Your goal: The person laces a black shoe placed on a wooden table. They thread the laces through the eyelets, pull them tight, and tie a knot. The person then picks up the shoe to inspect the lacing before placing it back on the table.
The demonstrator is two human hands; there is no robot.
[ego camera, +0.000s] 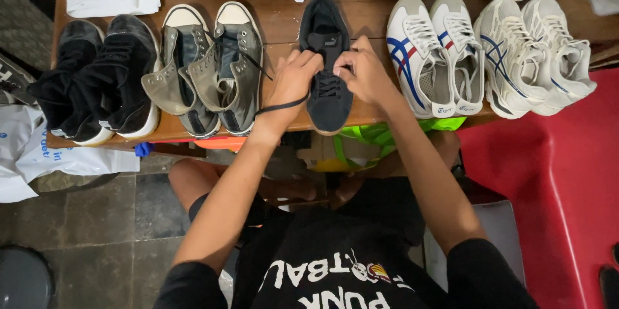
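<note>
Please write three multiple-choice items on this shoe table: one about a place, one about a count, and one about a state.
1. Where does the black sneaker being handled lie?
A. Between the grey high-tops and the white sneakers with blue and red stripes
B. On the red surface
C. At the table's far left end

2. How many shoes is the person touching?
A. Three
B. Two
C. One

3. What is the state of the black lace?
A. Tied in a tight bow
B. Loose, trailing from the left hand
C. Lying on the floor

Answers:
1 A: grey high-tops lie to its left and the striped white pair to its right on the wooden table.
2 C: the left hand and right hand both rest on the single black sneaker.
3 B: the lace curves down past the left wrist, untied.
</note>
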